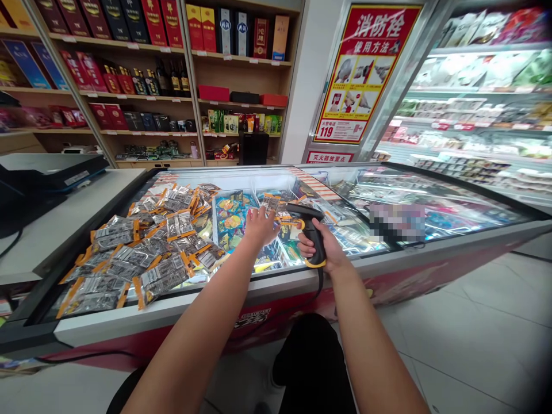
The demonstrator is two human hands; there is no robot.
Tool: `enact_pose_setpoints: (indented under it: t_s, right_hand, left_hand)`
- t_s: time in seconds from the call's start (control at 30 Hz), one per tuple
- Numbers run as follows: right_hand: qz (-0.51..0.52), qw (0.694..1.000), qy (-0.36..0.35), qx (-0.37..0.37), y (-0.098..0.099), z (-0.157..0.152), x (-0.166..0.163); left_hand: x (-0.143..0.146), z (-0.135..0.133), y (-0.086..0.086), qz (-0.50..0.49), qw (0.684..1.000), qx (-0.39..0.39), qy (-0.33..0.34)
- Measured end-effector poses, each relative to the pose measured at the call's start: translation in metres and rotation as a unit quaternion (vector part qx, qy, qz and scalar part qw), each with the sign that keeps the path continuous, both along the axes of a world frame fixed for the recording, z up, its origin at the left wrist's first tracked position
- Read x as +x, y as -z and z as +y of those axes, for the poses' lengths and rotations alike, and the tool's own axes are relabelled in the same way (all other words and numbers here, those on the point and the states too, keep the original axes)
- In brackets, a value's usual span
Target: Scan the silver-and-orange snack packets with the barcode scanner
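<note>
My right hand (324, 248) is closed round the grip of a black and yellow barcode scanner (309, 229), whose head points left over the chest freezer (276, 287). My left hand (260, 226) reaches into the open freezer among coloured packets (230, 221); its fingers curl down onto a packet near the middle, and whether they hold it is hidden. A heap of silver and orange packets (146, 253) fills the freezer's left part. The scanner's cable drops over the freezer's front edge.
A grey counter (64, 213) with a black device (47, 172) stands to the left. Wooden shelves (172, 98) of boxed bottles line the back wall. An open chiller (483, 98) runs along the right, beside a red fire notice (366, 69). Tiled floor lies at the lower right.
</note>
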State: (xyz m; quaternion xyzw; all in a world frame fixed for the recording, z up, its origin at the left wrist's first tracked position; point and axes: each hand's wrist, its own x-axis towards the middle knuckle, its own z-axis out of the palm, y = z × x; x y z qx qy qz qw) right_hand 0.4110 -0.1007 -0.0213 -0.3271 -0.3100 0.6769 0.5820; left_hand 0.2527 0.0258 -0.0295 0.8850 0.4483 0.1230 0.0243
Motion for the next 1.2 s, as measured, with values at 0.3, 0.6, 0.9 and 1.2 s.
enact_pose_setpoints:
  t_s: [0.3,0.6,0.9,1.2]
  right_hand:
    - [0.001,1.000,0.013,0.003,-0.002,-0.001,0.002]
    - [0.063,0.998,0.002,-0.026,-0.014,0.014,0.011]
    - [0.024,0.994,-0.109,-0.001,-0.068,0.125,-0.021]
    - [0.018,0.986,-0.167,-0.014,-0.040,0.151,-0.034]
  left_hand:
    - [0.006,0.002,-0.006,-0.014,0.998,-0.042,0.039]
    - [-0.130,0.043,-0.071,0.043,0.990,0.057,-0.120]
    - [-0.235,0.080,-0.068,0.097,0.978,0.068,-0.171]
    - [-0.227,0.094,-0.093,0.044,0.977,0.077,-0.192]
